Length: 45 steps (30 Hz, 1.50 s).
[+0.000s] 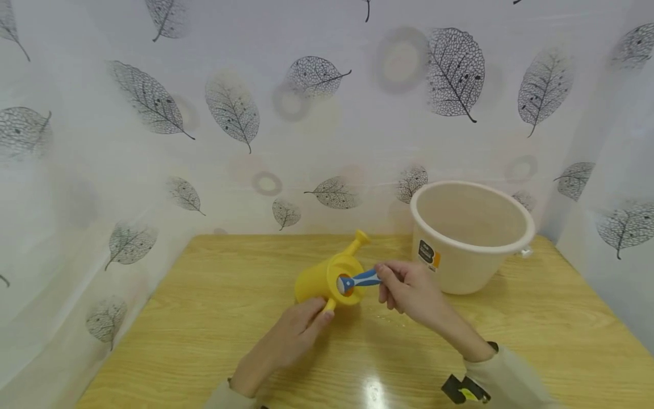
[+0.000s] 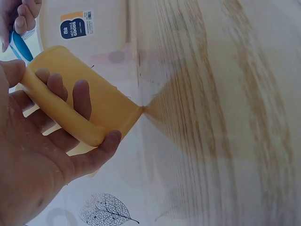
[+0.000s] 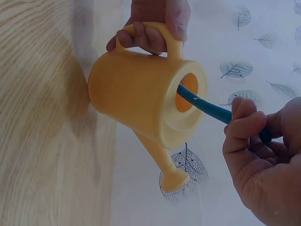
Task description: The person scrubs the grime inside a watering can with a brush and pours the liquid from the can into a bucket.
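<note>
A yellow watering can (image 1: 313, 282) is tilted over the table, its round opening turned toward my right hand; in the left wrist view its bottom edge meets the tabletop. My left hand (image 1: 296, 329) grips the can's handle (image 2: 61, 110), fingers curled round it. With my right hand (image 1: 411, 289) I pinch the end of a blue-handled brush (image 1: 365, 278). The brush's pale head lies at the can's opening in the head view. From the right wrist, the blue handle (image 3: 207, 107) runs into the orange-looking opening, and its far end is hidden inside the can (image 3: 131, 89).
A large cream bucket (image 1: 462, 270) stands at the back right of the wooden table (image 1: 214, 318), just beyond my right hand. Small water drops (image 1: 390, 321) lie near the can. A white curtain with leaf prints (image 1: 334, 136) hangs behind the table and along its sides.
</note>
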{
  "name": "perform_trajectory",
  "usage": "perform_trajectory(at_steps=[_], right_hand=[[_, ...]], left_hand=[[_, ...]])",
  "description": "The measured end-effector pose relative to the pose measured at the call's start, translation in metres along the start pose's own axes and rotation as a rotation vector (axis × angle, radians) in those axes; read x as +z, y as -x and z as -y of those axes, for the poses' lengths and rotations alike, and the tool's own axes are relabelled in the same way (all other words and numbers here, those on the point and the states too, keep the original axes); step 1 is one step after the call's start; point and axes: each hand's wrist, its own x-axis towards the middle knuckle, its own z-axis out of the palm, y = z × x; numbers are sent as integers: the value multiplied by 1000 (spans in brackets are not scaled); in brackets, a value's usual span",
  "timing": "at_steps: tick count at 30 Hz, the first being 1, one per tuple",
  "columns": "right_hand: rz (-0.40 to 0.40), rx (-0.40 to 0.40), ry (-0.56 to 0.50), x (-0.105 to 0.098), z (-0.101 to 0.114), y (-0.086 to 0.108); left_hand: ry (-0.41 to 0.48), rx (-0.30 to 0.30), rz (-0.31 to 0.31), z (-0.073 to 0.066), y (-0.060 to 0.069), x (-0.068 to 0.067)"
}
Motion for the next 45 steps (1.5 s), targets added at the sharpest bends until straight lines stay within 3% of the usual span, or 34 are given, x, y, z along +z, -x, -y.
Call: perform_trajectory(at_steps=[6, 13, 24, 34, 45], right_hand=[[19, 2, -32, 6, -3, -1], [15, 23, -85, -3, -6, 0], [24, 140, -232, -3, -5, 1], [58, 140, -273, 8, -4, -3], [57, 162, -284, -3, -5, 2]], left_hand=[[9, 2, 8, -1, -1, 0], [-1, -12, 3, -1, 0, 0], [-1, -10, 11, -1, 0, 0], [-11, 7, -3, -1, 0, 1], [-12, -19, 11, -4, 0, 0]])
